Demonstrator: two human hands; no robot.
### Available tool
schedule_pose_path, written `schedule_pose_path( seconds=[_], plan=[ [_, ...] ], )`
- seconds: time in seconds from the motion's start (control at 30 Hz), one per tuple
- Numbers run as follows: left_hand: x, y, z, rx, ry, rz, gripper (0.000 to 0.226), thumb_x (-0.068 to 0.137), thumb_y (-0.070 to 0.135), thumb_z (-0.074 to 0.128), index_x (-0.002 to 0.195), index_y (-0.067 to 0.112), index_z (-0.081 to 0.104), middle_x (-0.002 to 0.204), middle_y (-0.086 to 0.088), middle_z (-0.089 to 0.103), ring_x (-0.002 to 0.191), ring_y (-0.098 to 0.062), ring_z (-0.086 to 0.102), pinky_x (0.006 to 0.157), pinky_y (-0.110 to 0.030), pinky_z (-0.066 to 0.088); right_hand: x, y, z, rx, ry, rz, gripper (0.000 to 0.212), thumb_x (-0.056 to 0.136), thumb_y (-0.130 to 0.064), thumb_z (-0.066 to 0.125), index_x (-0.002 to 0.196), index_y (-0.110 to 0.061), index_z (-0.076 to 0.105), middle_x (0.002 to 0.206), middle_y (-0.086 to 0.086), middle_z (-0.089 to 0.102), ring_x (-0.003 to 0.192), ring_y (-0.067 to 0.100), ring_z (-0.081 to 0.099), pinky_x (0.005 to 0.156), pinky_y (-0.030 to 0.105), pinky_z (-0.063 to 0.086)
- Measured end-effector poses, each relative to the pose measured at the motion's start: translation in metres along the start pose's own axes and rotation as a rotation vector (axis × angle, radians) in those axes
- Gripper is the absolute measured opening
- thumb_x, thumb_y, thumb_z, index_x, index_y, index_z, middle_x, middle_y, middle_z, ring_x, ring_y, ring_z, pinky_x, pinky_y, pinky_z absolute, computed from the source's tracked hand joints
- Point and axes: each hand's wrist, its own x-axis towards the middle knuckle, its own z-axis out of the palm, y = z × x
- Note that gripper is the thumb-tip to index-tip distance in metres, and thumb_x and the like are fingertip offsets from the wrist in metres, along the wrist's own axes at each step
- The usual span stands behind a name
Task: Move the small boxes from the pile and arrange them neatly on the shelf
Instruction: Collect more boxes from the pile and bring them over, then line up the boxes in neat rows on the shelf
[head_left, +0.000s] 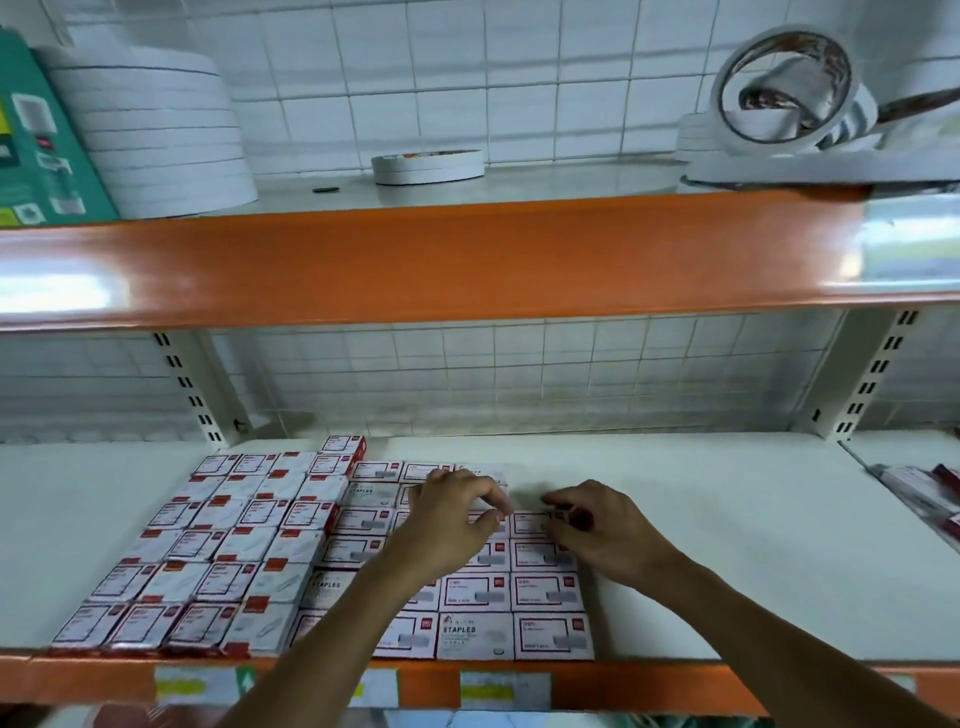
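Small red-and-white cardboard staple boxes (553, 635) lie flat in tidy rows on the white lower shelf (753, 545), starting right at its orange front lip (649, 686), nearest me. That low grid runs from the lip back toward the wall, several columns wide. To its left, a taller block of the same boxes (208, 551) stands stacked higher, also square and even.

Further in, my left hand (447, 525) hovers over the middle of the low grid, fingers curled with thumb and forefinger close together; whether it pinches a box I cannot tell. My right hand (602, 530) sits at the grid's right edge, fingertips drawn together on what looks like the rear box of the outer column (530, 522), nudging or seating it, though blur hides the exact contact.

Behind the hands, the back row (374, 470) is filled on its left part. One loose box (343, 445) sits behind the stacked block.

I judge the work well along: most boxes are laid out. No pile shows here, so I cannot say how many remain. Plenty of bare shelf lies to the right.

Above, white tape rolls (426, 166) sit on the upper shelf.
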Motion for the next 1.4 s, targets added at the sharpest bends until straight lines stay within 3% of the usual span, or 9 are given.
schedule_pose_path(
  seconds=[0.27,0.43,0.6,0.83,0.97,1.1,1.3,1.4],
  plan=[
    [0.018,0.05,0.02,0.047,-0.005,0.12,0.014,0.096,0.03,0.056,0.1,0.039,0.067,0.112,0.018,0.061,0.116,-0.011,0.042,0.089,-0.03,0.024,-0.038,0.012,-0.011,0.051,0.226,0.154,0.031,0.093,-0.025,0.061,0.124,-0.024,0.064,0.117,-0.006,0.058,0.094,0.006,0.061,0.07,0.002,0.043],
    [0.022,0.083,0.044,0.047,-0.091,0.238,0.014,0.097,0.033,0.054,0.1,0.041,0.065,0.11,0.021,0.059,0.114,-0.007,0.046,0.097,-0.033,0.033,-0.084,0.032,-0.042,0.042,0.31,0.248,0.027,0.09,-0.025,0.062,0.116,-0.027,0.068,0.106,-0.013,0.062,0.094,0.001,0.06,0.075,0.003,0.041],
    [0.027,0.118,0.071,0.055,-0.141,0.366,0.013,0.097,0.036,0.053,0.105,0.04,0.063,0.113,0.023,0.058,0.112,-0.001,0.05,0.093,-0.025,0.03,-0.137,0.052,-0.07,-0.04,0.402,0.324,0.025,0.089,-0.025,0.062,0.113,-0.03,0.068,0.102,-0.015,0.06,0.091,-0.002,0.054,0.075,0.001,0.036],
    [0.037,0.18,0.115,0.031,-0.207,0.486,0.015,0.096,0.035,0.054,0.109,0.039,0.063,0.112,0.023,0.059,0.112,0.0,0.052,0.094,-0.025,0.032,-0.197,0.082,-0.109,-0.112,0.44,0.424,0.029,0.09,-0.026,0.06,0.118,-0.03,0.066,0.103,-0.012,0.056,0.098,0.005,0.058,0.075,0.005,0.038],
    [0.036,0.223,0.141,0.017,-0.239,0.537,0.016,0.095,0.034,0.056,0.109,0.038,0.063,0.111,0.021,0.058,0.112,-0.001,0.052,0.097,-0.027,0.033,-0.227,0.101,-0.132,-0.138,0.489,0.454,0.028,0.091,-0.026,0.059,0.118,-0.027,0.066,0.109,-0.009,0.061,0.097,0.004,0.057,0.072,-0.002,0.032],
    [0.032,0.271,0.167,-0.002,-0.253,0.558,0.017,0.094,0.033,0.057,0.109,0.038,0.064,0.111,0.02,0.059,0.113,-0.002,0.052,0.096,-0.027,0.031,-0.259,0.124,-0.155,-0.104,0.533,0.477,0.027,0.089,-0.03,0.059,0.114,-0.031,0.068,0.104,-0.014,0.061,0.095,0.004,0.055,0.079,0.01,0.038],
    [0.031,0.343,0.208,-0.023,-0.248,0.564,0.016,0.091,0.031,0.06,0.104,0.037,0.065,0.108,0.02,0.06,0.111,-0.004,0.054,0.096,-0.03,0.035,-0.307,0.163,-0.205,-0.126,0.535,0.501,0.028,0.089,-0.026,0.06,0.115,-0.027,0.068,0.11,-0.007,0.062,0.098,0.007,0.06,0.073,0.004,0.037],
    [0.031,0.379,0.229,-0.035,-0.246,0.579,0.017,0.091,0.031,0.06,0.106,0.037,0.065,0.111,0.021,0.061,0.113,-0.003,0.053,0.094,-0.029,0.034,-0.328,0.187,-0.233,-0.152,0.539,0.511,0.029,0.088,-0.027,0.061,0.116,-0.026,0.068,0.115,-0.007,0.063,0.102,0.007,0.059,0.082,0.012,0.044]
  ],
)
